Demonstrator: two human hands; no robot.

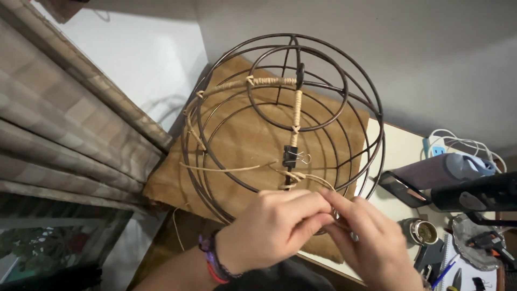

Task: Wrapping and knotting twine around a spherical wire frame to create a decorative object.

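A round cage of dark wire [344,81] stands on a sheet of brown cardboard [242,134]. Tan cord [296,116] is wound along some of its ribs, and a black binder clip [292,156] pinches the cord on one vertical rib. My left hand [272,226] and my right hand [371,242] meet at the cage's near rim, fingers pinched together on the loose cord [301,178] just below the clip. A strand of cord trails off to the left. My left wrist wears several coloured bands [212,258].
A curtain [70,129] hangs at the left. At the right of the white table lie a hot-glue gun [493,242], a small round tin [423,231], white cables [458,143], a dark box [431,175], pens and pliers.
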